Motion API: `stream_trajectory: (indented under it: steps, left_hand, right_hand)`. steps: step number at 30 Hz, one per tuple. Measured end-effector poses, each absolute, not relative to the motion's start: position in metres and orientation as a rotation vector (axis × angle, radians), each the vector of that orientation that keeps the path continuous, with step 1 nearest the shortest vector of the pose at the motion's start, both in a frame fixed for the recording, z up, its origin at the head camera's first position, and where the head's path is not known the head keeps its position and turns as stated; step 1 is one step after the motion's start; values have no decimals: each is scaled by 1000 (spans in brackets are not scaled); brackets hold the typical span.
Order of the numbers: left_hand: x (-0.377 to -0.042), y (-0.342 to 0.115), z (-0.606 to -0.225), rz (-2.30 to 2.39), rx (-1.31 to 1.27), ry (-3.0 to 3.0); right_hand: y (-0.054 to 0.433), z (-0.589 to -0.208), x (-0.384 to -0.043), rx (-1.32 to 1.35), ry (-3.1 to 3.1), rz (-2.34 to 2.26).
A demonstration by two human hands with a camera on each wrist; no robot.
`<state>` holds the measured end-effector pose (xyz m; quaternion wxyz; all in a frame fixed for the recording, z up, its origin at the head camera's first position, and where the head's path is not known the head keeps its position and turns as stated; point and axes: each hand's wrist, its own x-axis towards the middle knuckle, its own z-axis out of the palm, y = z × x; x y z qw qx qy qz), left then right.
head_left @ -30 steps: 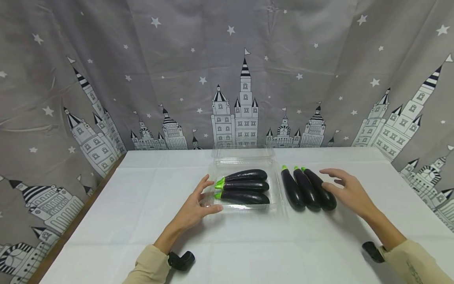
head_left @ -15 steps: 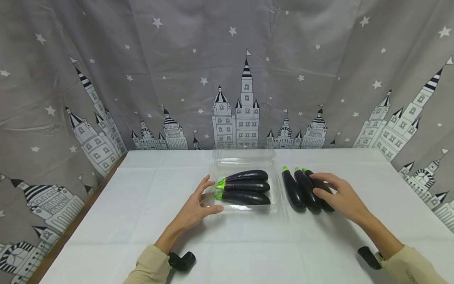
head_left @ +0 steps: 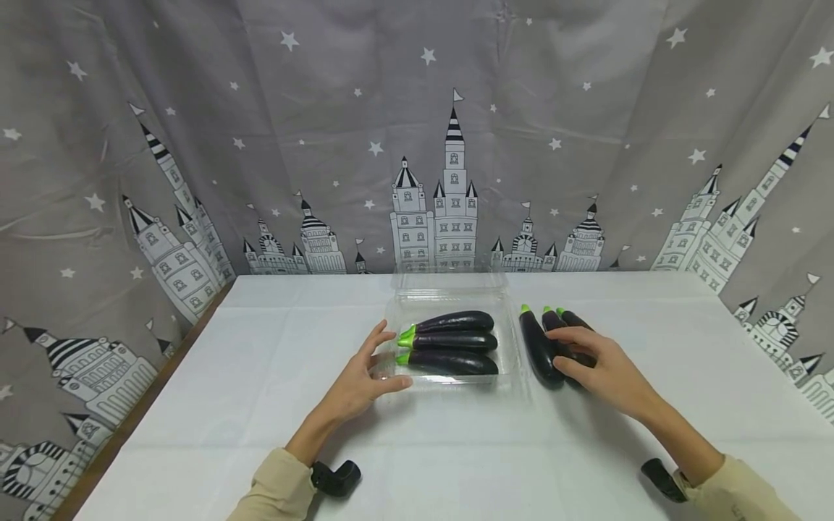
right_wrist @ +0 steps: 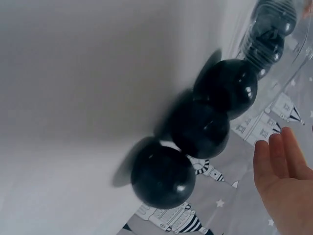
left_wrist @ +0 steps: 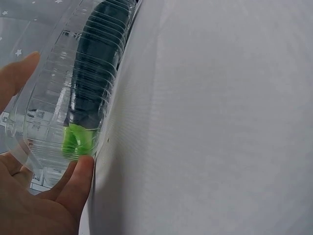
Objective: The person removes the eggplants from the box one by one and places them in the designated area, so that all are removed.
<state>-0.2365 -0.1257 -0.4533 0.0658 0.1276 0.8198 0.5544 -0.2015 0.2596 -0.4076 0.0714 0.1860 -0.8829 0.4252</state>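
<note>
A clear plastic hinged box [head_left: 513,329] lies with its lid up at the back. Inside, three dark purple eggplants [head_left: 456,341] lie crosswise with green stems to the left. My left hand [head_left: 355,382] holds the box's left end, thumb at the front wall [left_wrist: 54,93] and fingers at the side. To the right of the box, three loose eggplants [head_left: 539,351] lie side by side, stems toward the back. My right hand [head_left: 612,373] hovers over the two right ones and partly hides them. In the right wrist view its fingers [right_wrist: 279,156] are extended, apart from the eggplants.
A white cloth [head_left: 456,456] covers the table. Behind it hangs a grey curtain [head_left: 326,87] printed with castles and stars. Black wrist devices [head_left: 335,477] sit at both cuffs. The table's wooden edge [head_left: 140,394] shows at the left.
My right hand has moved left from beside the rightmost loose eggplant to above the middle one. The left hand, the box and the eggplants have stayed in place.
</note>
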Motion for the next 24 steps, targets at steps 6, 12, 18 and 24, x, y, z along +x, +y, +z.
stream_trajectory:
  steps: [6,12,18,24]
  left_hand:
    - [-236,-126,-453,1673,383,2478]
    - [-236,-126,-453,1677,401,2472]
    - [-236,-126,-453,1686,420,2464]
    - [-237,-127,-453,1687,425,2463]
  right_hand:
    - [250,-405,-198,601,-2656,1299]
    - [236,-412,-201,636,-2634,1285]
    - [220,-417,-204,718,-2595,1266]
    - [207,-418,-203,698,-2555,1200]
